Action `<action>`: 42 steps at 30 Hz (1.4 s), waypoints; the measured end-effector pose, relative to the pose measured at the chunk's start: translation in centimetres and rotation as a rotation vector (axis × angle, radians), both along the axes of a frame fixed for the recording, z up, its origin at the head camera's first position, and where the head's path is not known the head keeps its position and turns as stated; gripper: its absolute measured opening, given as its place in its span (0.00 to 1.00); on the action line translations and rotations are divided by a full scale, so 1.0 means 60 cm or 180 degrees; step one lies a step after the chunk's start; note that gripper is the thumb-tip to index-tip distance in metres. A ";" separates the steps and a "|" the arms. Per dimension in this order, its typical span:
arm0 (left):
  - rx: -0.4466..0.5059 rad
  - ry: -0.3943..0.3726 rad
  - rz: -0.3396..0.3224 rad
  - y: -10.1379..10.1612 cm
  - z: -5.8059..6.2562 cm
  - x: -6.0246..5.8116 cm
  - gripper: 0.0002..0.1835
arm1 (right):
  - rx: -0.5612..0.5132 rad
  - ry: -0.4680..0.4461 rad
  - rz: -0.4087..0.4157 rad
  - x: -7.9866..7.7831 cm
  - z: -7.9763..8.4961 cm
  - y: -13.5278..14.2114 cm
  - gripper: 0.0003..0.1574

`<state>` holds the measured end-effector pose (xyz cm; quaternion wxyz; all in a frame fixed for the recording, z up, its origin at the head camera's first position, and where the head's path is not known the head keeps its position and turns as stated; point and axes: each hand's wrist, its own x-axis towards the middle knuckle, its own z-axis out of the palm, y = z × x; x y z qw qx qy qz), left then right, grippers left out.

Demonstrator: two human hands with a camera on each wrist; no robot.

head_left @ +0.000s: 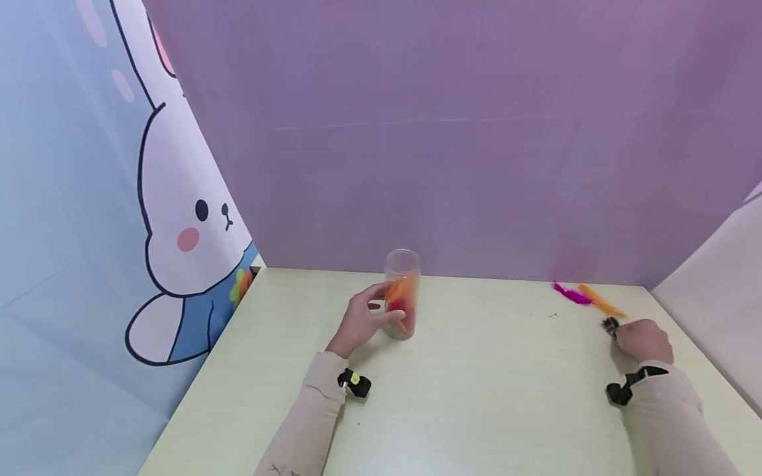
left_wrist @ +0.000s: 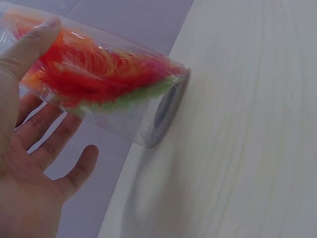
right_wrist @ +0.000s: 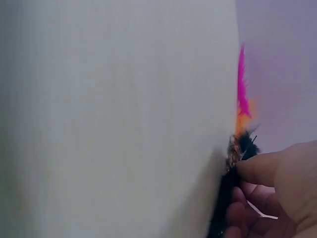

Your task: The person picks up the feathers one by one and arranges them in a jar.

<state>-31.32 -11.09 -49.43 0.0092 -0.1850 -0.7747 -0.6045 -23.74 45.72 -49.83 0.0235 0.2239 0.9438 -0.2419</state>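
Note:
A clear cylindrical jar (head_left: 403,264) stands upright on the table, with red, orange and green feathers (left_wrist: 99,74) inside it. My left hand (head_left: 362,320) holds the jar from its left side, thumb and fingers around the wall. Over at the right of the table, my right hand (head_left: 645,340) pinches a black feather (right_wrist: 225,203) between thumb and fingers. Part of that feather is hidden behind the hand in the head view. Just beyond it lie a magenta feather (head_left: 573,294) and an orange feather (head_left: 602,303), their ends close together.
The pale wood-grain table (head_left: 476,396) reaches back to a purple cloth backdrop (head_left: 476,165). At the left hangs a blue curtain with a rabbit print (head_left: 184,192). A white panel (head_left: 720,291) stands along the right edge.

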 end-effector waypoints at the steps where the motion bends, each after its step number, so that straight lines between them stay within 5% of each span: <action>1: -0.0006 0.0003 -0.0010 0.000 -0.001 0.000 0.34 | 0.0032 0.0103 0.0033 0.002 0.001 -0.005 0.22; 7: -0.0078 0.0051 -0.0023 0.000 0.000 -0.001 0.34 | -0.0021 0.0739 0.0077 0.005 0.016 -0.044 0.19; 15: -0.0135 0.0098 -0.0005 -0.001 -0.004 -0.003 0.35 | -0.0455 0.1107 0.0505 -0.004 0.042 -0.110 0.27; 23: -0.0119 0.0055 0.0017 0.001 -0.001 -0.003 0.35 | -0.1146 0.1266 0.0781 -0.015 0.082 -0.182 0.20; 42: -0.0129 0.0036 0.0035 0.004 0.001 -0.002 0.36 | -0.1806 0.1497 0.0598 -0.036 0.164 -0.318 0.22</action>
